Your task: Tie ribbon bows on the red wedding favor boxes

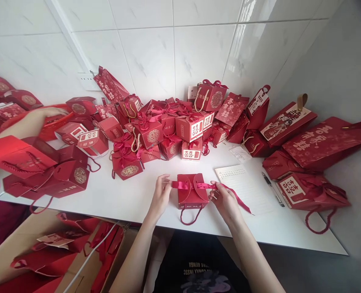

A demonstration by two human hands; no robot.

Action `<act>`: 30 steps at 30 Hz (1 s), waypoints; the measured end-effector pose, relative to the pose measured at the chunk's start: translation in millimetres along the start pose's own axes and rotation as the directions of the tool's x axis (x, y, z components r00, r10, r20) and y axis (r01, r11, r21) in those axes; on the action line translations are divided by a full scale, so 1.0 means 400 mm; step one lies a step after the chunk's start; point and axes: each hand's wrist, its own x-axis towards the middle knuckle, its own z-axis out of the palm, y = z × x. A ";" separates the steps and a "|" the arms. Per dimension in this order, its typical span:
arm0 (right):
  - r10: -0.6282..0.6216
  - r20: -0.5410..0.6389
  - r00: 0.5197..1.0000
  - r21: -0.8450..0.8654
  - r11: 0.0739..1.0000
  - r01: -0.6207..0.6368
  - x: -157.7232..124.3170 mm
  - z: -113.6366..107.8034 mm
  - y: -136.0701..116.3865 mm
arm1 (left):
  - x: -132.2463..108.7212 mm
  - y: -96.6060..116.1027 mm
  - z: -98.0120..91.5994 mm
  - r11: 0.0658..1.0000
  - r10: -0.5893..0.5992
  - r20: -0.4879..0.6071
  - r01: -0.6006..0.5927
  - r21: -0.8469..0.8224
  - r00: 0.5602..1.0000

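Note:
A small red gift box (pixel 193 198) with rounded overlapping top flaps stands in front of me near the table's front edge. Its twisted cord handle (pixel 191 223) hangs down toward me. A shiny red ribbon (pixel 204 186) passes through the slots in the flaps. On the left side, my left hand (pixel 162 194) pinches one end of the ribbon between thumb and fingers. Opposite it, my right hand (pixel 224 198) is closed on the ribbon's other side, and a long tail trails past it to the right over the table.
Many red gift boxes (pixel 149 132) are piled against the tiled wall. Right of me lie a notepad (pixel 247 183), a pen (pixel 272 188) and more boxes (pixel 311 191). At left, another person's arm (pixel 27 120) reaches into a red basket (pixel 53 126). A cardboard carton (pixel 123 244) holds red packaging.

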 end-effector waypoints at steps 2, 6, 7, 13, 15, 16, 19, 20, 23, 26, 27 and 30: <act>-0.019 0.006 1.000 -0.016 1.000 0.019 -0.002 0.000 -0.004 | 0.004 0.008 -0.013 0.979 0.199 0.041 -0.201 0.039 0.979; -0.051 0.018 0.999 -0.043 0.998 0.052 -0.006 0.002 -0.011 | 0.015 0.017 -0.038 0.930 0.356 0.236 -0.369 0.011 0.904; -0.059 0.019 0.998 -0.048 0.997 0.060 -0.006 0.002 -0.013 | 0.016 0.021 -0.043 0.938 0.333 0.266 -0.347 0.004 0.904; -0.124 -0.010 0.992 -0.044 0.991 0.123 0.001 -0.010 -0.037 | 0.010 0.050 -0.083 0.975 0.176 0.440 -0.216 0.042 0.881; -0.157 -0.041 0.987 -0.034 0.987 0.156 0.005 -0.021 -0.053 | 0.012 0.053 -0.102 0.988 0.149 0.418 -0.156 -0.018 0.896; -0.177 -0.058 0.983 -0.028 0.984 0.175 0.007 -0.027 -0.063 | 0.014 0.054 -0.112 0.990 0.143 0.390 -0.129 -0.061 0.910; -0.238 -0.105 0.965 -0.018 0.971 0.238 0.010 -0.049 -0.093 | 0.024 0.061 -0.139 0.977 0.162 0.303 -0.108 -0.186 0.939; -0.260 -0.121 0.958 -0.017 0.965 0.260 0.011 -0.055 -0.103 | 0.027 0.066 -0.147 0.968 0.179 0.286 -0.116 -0.222 0.942; -0.326 -0.168 0.930 -0.025 0.945 0.326 0.011 -0.066 -0.131 | 0.035 0.090 -0.167 0.935 0.231 0.276 -0.134 -0.330 0.933; -0.387 -0.191 0.902 -0.046 0.921 0.386 0.008 -0.058 -0.157 | 0.041 0.119 -0.179 0.902 0.272 0.294 -0.137 -0.410 0.916; -0.415 -0.192 0.889 -0.059 0.909 0.412 0.007 -0.050 -0.165 | 0.043 0.130 -0.181 0.895 0.282 0.297 -0.139 -0.424 0.912; -0.512 -0.177 0.840 -0.073 0.858 0.508 0.003 -0.020 -0.191 | 0.044 0.161 -0.180 0.887 0.294 0.292 -0.146 -0.438 0.910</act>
